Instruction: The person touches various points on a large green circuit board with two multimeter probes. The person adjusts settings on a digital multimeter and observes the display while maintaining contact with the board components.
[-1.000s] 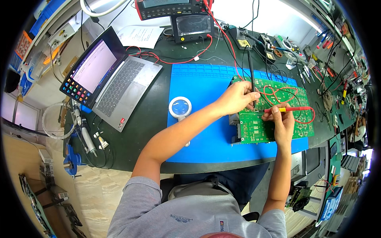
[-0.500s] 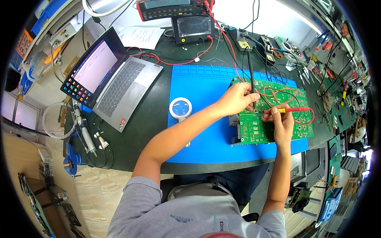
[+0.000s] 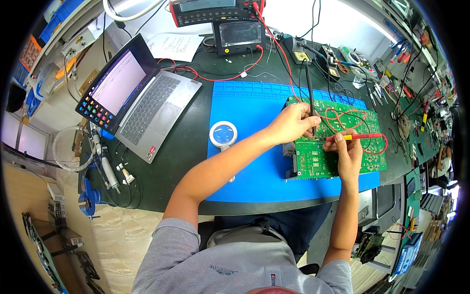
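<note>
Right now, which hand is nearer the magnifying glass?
Left: the left hand is right of the magnifying glass; the right hand is farther right, over the green board.

laptop point(image 3: 144, 103): open, lit | magnifier point(image 3: 223, 134): on blue mat point(image 3: 254, 112) | paper point(image 3: 175, 47): near laptop | blue clamp point(image 3: 88, 199): at edge of table point(image 3: 156, 183)

We see smooth plastic on a slim black test probe point(image 3: 309, 83) and a glossy red-and-yellow test probe point(image 3: 369, 136), and a speckled, rough-looking sheen on a green circuit board point(image 3: 320, 159). We also note a matt blue rubbery mat point(image 3: 264, 179), a satin grey metal-look laptop point(image 3: 152, 98), a white paper sheet point(image 3: 174, 47) and a soft grey cloth shirt point(image 3: 230, 252).
</note>
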